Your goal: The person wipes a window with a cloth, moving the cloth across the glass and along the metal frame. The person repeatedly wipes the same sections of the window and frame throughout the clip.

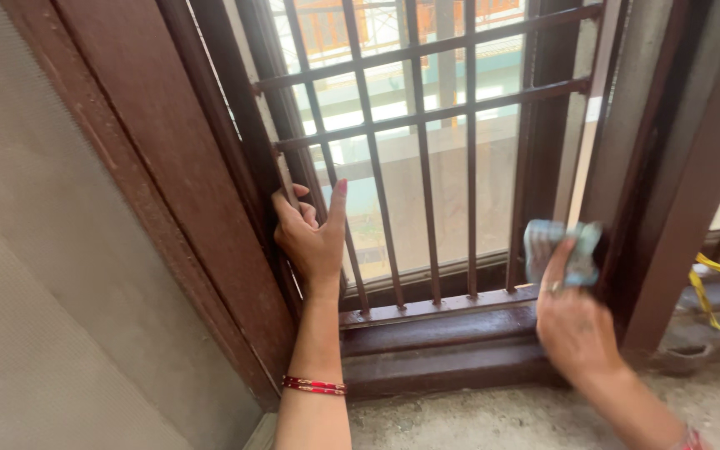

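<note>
Gripping thin dark-brown metal grille bar (320, 179), left hand (314, 237) was closed round it, thumb raised. Right hand (572, 321) pinched crumpled pale blue-grey cloth (562, 250) against brown wooden window frame (452, 321), low by right upright. Risks: cloth snagging on bars, knuckles scraping.

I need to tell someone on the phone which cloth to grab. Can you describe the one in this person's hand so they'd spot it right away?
Start at the brown window frame with its grille of metal bars. Go to the lower right corner of the grille, above the sill, where the right hand is raised. The cloth is the crumpled pale blue-and-white wad in its fingers, the only light, soft thing against the dark bars.
</note>
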